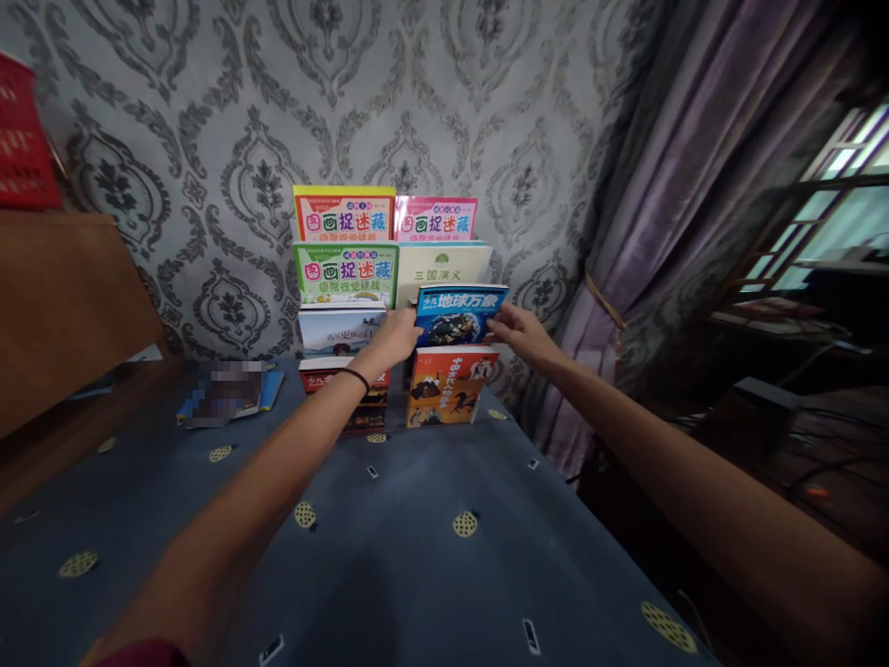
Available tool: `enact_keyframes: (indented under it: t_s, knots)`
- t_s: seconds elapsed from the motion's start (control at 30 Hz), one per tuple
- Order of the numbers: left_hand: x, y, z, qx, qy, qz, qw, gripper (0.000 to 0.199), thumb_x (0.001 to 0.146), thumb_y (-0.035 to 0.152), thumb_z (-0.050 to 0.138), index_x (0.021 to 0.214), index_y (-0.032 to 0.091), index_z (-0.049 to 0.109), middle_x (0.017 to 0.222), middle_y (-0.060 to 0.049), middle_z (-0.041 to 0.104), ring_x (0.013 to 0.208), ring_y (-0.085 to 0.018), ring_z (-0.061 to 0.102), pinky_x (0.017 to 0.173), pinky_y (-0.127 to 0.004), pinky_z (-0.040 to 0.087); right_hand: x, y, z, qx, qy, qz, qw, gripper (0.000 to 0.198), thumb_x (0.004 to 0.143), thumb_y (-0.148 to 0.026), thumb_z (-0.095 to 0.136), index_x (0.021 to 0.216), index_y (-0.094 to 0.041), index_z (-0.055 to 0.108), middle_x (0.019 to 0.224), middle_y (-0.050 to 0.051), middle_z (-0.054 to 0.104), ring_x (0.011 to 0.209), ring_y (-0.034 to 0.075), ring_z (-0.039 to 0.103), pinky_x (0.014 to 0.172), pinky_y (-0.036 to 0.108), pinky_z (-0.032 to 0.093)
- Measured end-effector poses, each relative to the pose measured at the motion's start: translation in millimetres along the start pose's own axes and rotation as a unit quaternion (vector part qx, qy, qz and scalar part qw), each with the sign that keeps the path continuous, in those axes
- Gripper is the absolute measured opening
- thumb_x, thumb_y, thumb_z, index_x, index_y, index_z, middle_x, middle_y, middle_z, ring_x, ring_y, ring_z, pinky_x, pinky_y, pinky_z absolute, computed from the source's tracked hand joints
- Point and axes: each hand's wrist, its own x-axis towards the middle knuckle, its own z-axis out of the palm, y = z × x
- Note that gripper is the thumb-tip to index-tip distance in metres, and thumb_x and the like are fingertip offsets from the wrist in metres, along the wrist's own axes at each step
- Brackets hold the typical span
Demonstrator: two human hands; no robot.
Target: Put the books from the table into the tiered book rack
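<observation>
A blue book (pixel 455 317) with a globe on its cover is held upright at both side edges, in the right column of a tiered book display. My left hand (pixel 397 338) grips its left edge, with a dark band on that wrist. On its right edge are the closed fingers of my right hand (pixel 522 335). Just below stands an orange book (pixel 444 387) with a horse picture. Behind rises a pale green book (pixel 442 264). The left column holds a green book (pixel 347 273), a light blue book (pixel 333 329) and a red book (pixel 323 378), the last two partly behind my left arm.
A yellow-edged book (pixel 344 213) and a pink book (pixel 436 218) stand in the top row. Other books (pixel 270 391) lie flat on the dark blue tablecloth (pixel 417 537). A wooden cabinet (pixel 69 306) is at left, and a purple curtain (pixel 653 185) hangs at right.
</observation>
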Motion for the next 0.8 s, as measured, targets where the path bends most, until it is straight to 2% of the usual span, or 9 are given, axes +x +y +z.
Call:
enact_keyframes:
  t_s: [0.23,0.33,0.47,0.57,0.63,0.7,0.73,0.8]
  knots:
    - [-3.2,1.0,7.9,0.044,-0.009,-0.019,0.999,0.017,0.094,0.021,0.056,0.096,0.009,0.069,0.103,-0.021,0.073,0.106,-0.03,0.069,0.089,-0.035,0.05,-3.5,5.1,-1.3,-0.003,-0.013,0.052,0.999,0.025,0.066,-0.04,0.075,0.075,-0.024,0.058,0.068,-0.001,0.06,0.066,0.018,0.058,0.062,0.031,0.053]
    - [-2.0,0.0,11.7,0.047,-0.006,-0.025,0.999,0.018,0.095,0.021,0.055,0.097,0.009,0.068,0.108,-0.023,0.071,0.109,-0.03,0.067,0.09,-0.036,0.05,-2.1,8.4,-2.8,-0.022,-0.01,0.061,0.998,0.027,0.065,-0.039,0.075,0.068,-0.023,0.054,0.064,-0.001,0.058,0.061,0.016,0.056,0.059,0.03,0.051]
    - [-3.0,1.0,11.5,0.052,-0.003,-0.029,0.998,0.015,0.093,0.023,0.057,0.092,0.012,0.067,0.102,-0.02,0.072,0.105,-0.027,0.069,0.087,-0.032,0.051,-0.5,7.4,-4.5,-0.036,-0.012,0.062,0.997,0.027,0.063,-0.038,0.074,0.065,-0.022,0.053,0.06,-0.002,0.056,0.057,0.016,0.055,0.057,0.03,0.05]
    - [-7.3,5.4,6.9,0.052,0.015,-0.026,0.998,0.014,0.093,0.022,0.056,0.101,0.013,0.065,0.099,-0.017,0.073,0.102,-0.027,0.069,0.085,-0.033,0.051,-1.1,1.5,-5.6,-0.035,-0.025,0.038,0.998,0.026,0.064,-0.041,0.071,0.069,-0.022,0.054,0.059,-0.003,0.056,0.058,0.016,0.054,0.056,0.031,0.05]
    - [-10.4,9.1,3.2,0.027,0.065,-0.017,0.997,0.027,0.094,0.018,0.053,0.119,0.012,0.057,0.102,-0.017,0.072,0.1,-0.027,0.069,0.085,-0.035,0.051,-2.1,-3.3,-6.2,-0.054,-0.014,0.01,0.998,0.024,0.066,-0.042,0.068,0.07,-0.022,0.053,0.061,-0.002,0.057,0.06,0.017,0.055,0.057,0.031,0.05]
    - [-12.6,12.1,-0.6,-0.005,0.124,0.017,0.992,0.042,0.093,0.012,0.049,0.135,0.013,0.044,0.106,-0.016,0.07,0.099,-0.026,0.068,0.087,-0.036,0.051,-3.6,-8.4,-6.0,-0.099,0.023,-0.026,0.994,0.019,0.069,-0.039,0.065,0.075,-0.022,0.056,0.065,0.0,0.059,0.063,0.019,0.056,0.06,0.032,0.05]
    - [-13.1,13.1,-2.5,-0.015,0.143,0.043,0.989,0.047,0.093,0.009,0.046,0.139,0.015,0.041,0.109,-0.015,0.069,0.099,-0.025,0.067,0.089,-0.036,0.05,-4.4,-11.0,-5.4,-0.125,0.05,-0.046,0.99,0.019,0.071,-0.036,0.064,0.082,-0.022,0.06,0.068,0.001,0.06,0.066,0.02,0.057,0.062,0.034,0.051]
    - [-13.4,13.8,-6.1,-0.014,0.15,0.089,0.985,0.048,0.092,0.005,0.04,0.138,0.017,0.043,0.111,-0.014,0.068,0.101,-0.023,0.065,0.092,-0.036,0.049,-6.5,-16.4,-3.5,-0.161,0.102,-0.079,0.978,0.035,0.073,-0.03,0.061,0.106,-0.02,0.063,0.075,0.002,0.062,0.07,0.022,0.059,0.068,0.037,0.052]
